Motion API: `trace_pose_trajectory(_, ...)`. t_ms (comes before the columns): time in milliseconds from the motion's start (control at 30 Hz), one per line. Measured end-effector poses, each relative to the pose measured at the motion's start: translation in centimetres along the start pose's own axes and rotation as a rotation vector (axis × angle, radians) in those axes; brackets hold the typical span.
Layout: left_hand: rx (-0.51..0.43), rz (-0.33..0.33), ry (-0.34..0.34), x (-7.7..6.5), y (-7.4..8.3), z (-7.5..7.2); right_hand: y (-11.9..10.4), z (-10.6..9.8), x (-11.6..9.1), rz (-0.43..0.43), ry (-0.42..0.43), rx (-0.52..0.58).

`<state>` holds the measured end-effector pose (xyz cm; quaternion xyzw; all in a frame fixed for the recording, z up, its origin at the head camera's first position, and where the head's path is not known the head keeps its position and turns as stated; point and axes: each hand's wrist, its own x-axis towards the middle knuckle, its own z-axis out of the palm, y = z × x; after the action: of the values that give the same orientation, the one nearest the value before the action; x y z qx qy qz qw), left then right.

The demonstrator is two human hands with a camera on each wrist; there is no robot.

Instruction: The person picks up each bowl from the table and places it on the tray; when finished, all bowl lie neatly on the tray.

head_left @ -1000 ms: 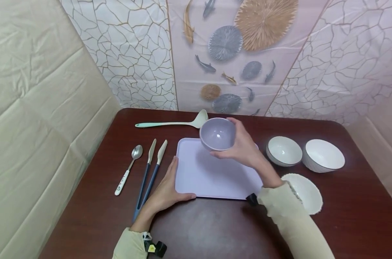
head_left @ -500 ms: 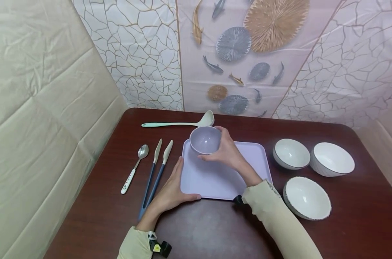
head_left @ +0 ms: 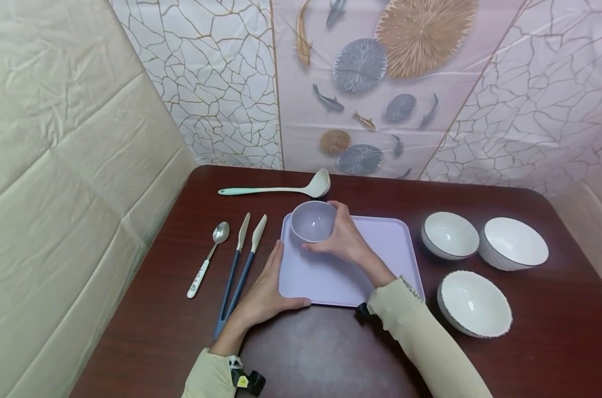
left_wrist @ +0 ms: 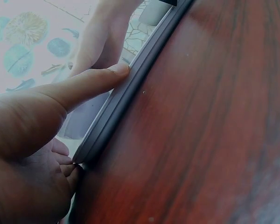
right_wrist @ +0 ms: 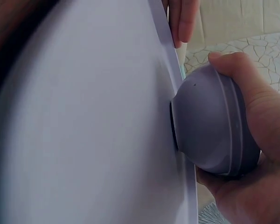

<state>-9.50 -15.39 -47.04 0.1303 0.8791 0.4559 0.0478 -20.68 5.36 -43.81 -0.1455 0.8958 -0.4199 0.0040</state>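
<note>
A small lavender bowl (head_left: 313, 221) is upright at the far left corner of the lavender tray (head_left: 385, 249). My right hand (head_left: 347, 237) grips the bowl's right side, thumb in front and fingers behind. In the right wrist view the foot of the bowl (right_wrist: 205, 121) is right at the tray's surface; I cannot tell whether its whole base touches. My left hand (head_left: 266, 293) rests against the tray's near left corner, fingers straight along the left edge and thumb on the front edge. In the left wrist view the thumb (left_wrist: 91, 84) presses the tray's rim.
Left of the tray lie a spoon (head_left: 206, 260) and two blue-handled knives (head_left: 246, 265), partly behind my left arm. A pale green ladle (head_left: 281, 189) lies behind the tray. Three white bowls stand at right: a front one (head_left: 475, 304) and two back ones (head_left: 450, 235) (head_left: 513, 243).
My right hand has carried the lavender bowl leftward and down from above the tray to its far left corner. The left hand has stayed at the tray's corner. The head view shifted slightly.
</note>
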Motion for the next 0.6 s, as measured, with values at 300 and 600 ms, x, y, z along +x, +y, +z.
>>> trace_pose_trajectory(300, 0.007, -0.012, -0.003, -0.01, 0.19, 0.03, 0.23, 0.13, -0.08, -0.004, -0.006, 0.013)
trace_pose_trajectory(600, 0.01, -0.012, -0.004, -0.02, 0.19, 0.06, 0.24, 0.21, -0.19, -0.004, -0.014, 0.022)
